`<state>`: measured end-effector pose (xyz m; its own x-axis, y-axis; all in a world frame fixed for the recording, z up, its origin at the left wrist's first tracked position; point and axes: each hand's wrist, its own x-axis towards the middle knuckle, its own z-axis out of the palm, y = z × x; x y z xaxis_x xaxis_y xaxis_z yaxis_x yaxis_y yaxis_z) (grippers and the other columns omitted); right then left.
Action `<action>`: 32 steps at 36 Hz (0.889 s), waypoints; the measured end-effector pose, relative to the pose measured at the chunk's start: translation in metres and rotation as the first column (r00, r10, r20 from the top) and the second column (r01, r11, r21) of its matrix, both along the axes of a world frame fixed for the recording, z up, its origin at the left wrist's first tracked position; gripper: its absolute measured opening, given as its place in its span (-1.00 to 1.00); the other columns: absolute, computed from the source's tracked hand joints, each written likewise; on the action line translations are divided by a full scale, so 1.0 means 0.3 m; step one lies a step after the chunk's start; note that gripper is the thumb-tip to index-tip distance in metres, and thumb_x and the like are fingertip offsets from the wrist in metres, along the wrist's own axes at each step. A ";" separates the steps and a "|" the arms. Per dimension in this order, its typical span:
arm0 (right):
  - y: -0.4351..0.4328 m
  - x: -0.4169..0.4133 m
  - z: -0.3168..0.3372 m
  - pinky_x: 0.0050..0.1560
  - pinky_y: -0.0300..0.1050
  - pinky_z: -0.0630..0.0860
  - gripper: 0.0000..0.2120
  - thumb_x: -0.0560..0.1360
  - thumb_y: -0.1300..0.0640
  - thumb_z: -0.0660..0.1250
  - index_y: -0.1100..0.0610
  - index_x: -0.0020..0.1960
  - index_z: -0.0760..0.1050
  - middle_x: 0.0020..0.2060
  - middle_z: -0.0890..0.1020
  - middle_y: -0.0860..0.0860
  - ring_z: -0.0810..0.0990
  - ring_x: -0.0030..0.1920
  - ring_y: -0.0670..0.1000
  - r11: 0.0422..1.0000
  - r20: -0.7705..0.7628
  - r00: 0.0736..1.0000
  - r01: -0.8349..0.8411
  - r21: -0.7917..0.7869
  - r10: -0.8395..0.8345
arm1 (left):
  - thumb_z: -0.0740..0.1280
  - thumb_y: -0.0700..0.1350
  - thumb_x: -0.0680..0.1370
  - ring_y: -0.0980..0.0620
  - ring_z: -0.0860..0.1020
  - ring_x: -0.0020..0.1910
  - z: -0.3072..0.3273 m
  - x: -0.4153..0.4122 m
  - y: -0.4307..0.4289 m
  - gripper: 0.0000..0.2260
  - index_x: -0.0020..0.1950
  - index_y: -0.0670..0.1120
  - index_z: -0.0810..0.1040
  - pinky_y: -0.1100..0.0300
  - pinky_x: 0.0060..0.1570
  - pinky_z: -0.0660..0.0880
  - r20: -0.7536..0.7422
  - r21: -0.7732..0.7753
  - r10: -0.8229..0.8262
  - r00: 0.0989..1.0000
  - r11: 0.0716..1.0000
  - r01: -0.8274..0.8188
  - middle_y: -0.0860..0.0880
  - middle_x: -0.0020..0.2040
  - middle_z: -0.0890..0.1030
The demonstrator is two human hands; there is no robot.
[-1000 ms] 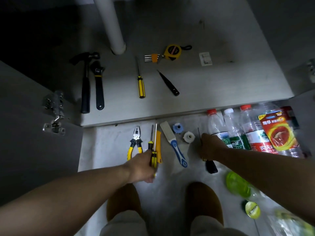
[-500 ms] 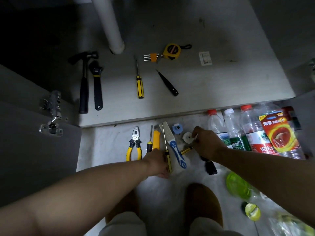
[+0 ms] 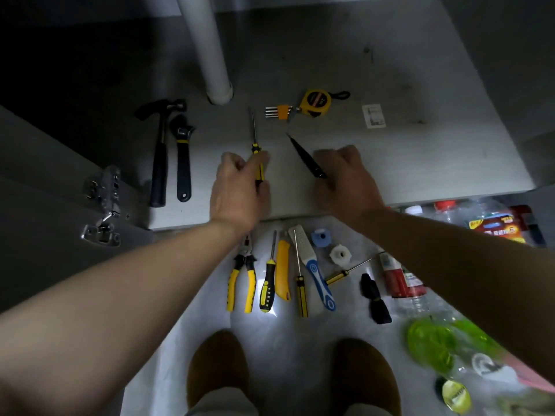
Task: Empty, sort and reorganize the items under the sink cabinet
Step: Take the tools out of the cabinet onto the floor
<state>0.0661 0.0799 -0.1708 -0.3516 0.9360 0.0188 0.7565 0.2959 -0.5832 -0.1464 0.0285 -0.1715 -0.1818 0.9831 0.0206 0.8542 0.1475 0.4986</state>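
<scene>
Tools are split between two places: some lie on the cabinet floor, others in a row on the room floor just in front of it. The left hand is clenched around the handle of a yellow-and-black screwdriver, whose shaft points toward the white drain pipe. The right hand is closed over the butt of a slim black pointed tool, its tip aimed away from the person. A hammer and an adjustable wrench lie side by side further left, a tape measure and a hex key set near the pipe.

Several risks can be judged from here. The pointed tool is gripped at its very end, so it could be dropped or swung tip-first into the other hand as both are drawn back together. The scene is dim, and the row below, with pliers and a utility knife, could be knocked out of order by either forearm.
</scene>
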 end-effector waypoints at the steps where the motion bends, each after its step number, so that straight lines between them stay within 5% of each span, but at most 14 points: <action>1: 0.026 -0.016 0.002 0.00 -0.06 0.56 -0.52 0.52 0.18 0.31 0.00 0.43 0.40 0.21 0.38 0.11 0.52 -0.01 0.08 1.000 0.054 0.998 -0.014 -0.023 0.015 | 0.35 -0.04 0.57 -0.15 0.44 0.21 -0.006 -0.002 0.019 -0.58 0.44 0.10 0.48 0.03 0.15 0.52 0.018 -0.041 0.019 1.000 0.999 -0.018 -0.13 0.21 0.37; 5: 0.070 -0.071 0.008 0.07 0.07 0.56 -0.55 0.54 0.18 0.31 0.06 0.42 0.43 0.20 0.46 0.12 0.54 0.10 0.17 0.999 0.176 0.983 -0.053 0.000 0.052 | 0.36 -0.07 0.58 -0.17 0.46 0.25 -0.016 0.011 0.047 -0.69 0.33 -0.01 0.59 0.18 0.15 0.41 0.040 -0.071 0.040 0.998 0.997 -0.037 -0.16 0.24 0.41; 12: -0.009 -0.078 0.022 -0.07 0.10 0.56 -0.78 0.53 0.25 0.31 0.21 0.16 0.43 0.01 0.54 0.16 0.56 -0.06 0.17 0.998 0.185 0.982 -0.054 0.015 0.050 | 0.30 -0.15 0.60 -0.13 0.53 -0.08 -0.019 -0.010 -0.024 -0.91 0.06 -0.05 0.58 0.19 -0.15 0.37 -0.012 -0.040 0.035 0.999 0.999 -0.035 -0.10 0.02 0.43; 18: -0.169 0.001 0.029 -0.13 0.03 0.58 -0.80 0.49 0.20 0.38 0.18 0.10 0.51 -0.03 0.58 0.10 0.59 -0.11 0.11 0.982 0.097 0.978 -0.179 -0.065 0.184 | 0.31 -0.22 0.57 -0.04 0.50 -0.04 -0.008 -0.056 -0.224 -0.71 0.25 0.01 0.43 0.07 -0.09 0.55 -0.017 -0.021 -0.365 0.931 0.931 0.365 -0.03 0.09 0.40; 22: -0.304 0.093 -0.004 -0.23 -0.08 0.51 -0.80 0.37 0.09 0.46 0.03 -0.08 0.47 -0.16 0.58 -0.03 0.58 -0.21 0.03 0.950 0.068 0.966 -0.231 -0.209 0.250 | 0.27 -0.27 0.52 -0.03 0.49 -0.10 -0.023 -0.072 -0.353 -0.63 0.27 0.03 0.40 0.13 -0.21 0.49 -0.040 -0.169 -0.525 0.850 0.842 0.512 -0.01 0.10 0.39; 25: -0.365 0.164 -0.058 -0.25 -0.15 0.48 -0.79 0.40 -0.02 0.44 0.00 -0.07 0.45 -0.18 0.58 -0.05 0.61 -0.19 0.02 0.930 0.160 0.963 -0.157 -0.331 0.219 | 0.23 -0.10 0.52 -0.04 0.51 -0.07 -0.058 -0.104 -0.421 -0.59 0.38 0.07 0.38 0.19 -0.18 0.43 0.025 -0.320 -0.520 0.854 0.805 0.500 0.02 0.15 0.40; 28: -0.366 0.213 -0.107 -0.26 -0.14 0.49 -0.75 0.45 -0.05 0.42 0.02 -0.06 0.38 -0.22 0.57 -0.04 0.61 -0.19 0.04 0.890 0.258 0.959 0.010 -0.456 0.122 | 0.31 -0.16 0.53 0.12 0.44 -0.18 -0.093 -0.146 -0.453 -0.45 0.38 0.32 0.25 0.32 -0.26 0.38 0.034 -0.390 -0.521 0.853 0.779 0.491 0.13 0.09 0.34; 30: -0.348 0.232 -0.125 -0.16 0.00 0.62 -0.77 0.45 0.00 0.40 0.07 -0.04 0.39 -0.19 0.62 0.05 0.66 -0.16 0.10 0.820 0.333 0.941 0.146 -0.553 0.057 | 0.11 -0.04 0.57 0.11 0.40 -0.28 -0.097 -0.163 -0.465 -0.61 0.36 0.31 0.26 0.37 -0.31 0.30 0.029 -0.428 -0.499 0.866 0.776 0.462 0.09 0.11 0.34; 32: -0.332 0.243 -0.137 -0.14 0.01 0.64 -0.79 0.46 0.03 0.38 0.09 -0.02 0.40 -0.17 0.62 0.09 0.66 -0.17 0.11 0.761 0.385 0.922 0.231 -0.607 0.028 | -0.07 0.08 0.42 0.14 0.32 -0.39 -0.117 -0.176 -0.477 -0.52 0.35 0.21 0.24 0.35 -0.45 0.21 0.014 -0.446 -0.493 0.870 0.776 0.446 0.07 0.06 0.28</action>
<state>0.1389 -0.0197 -0.2120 -0.1142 0.7146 -0.6902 0.9468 -0.1321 -0.2935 -0.1993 -0.1145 -0.2066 0.2848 0.8605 -0.4224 0.9134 -0.1098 0.3920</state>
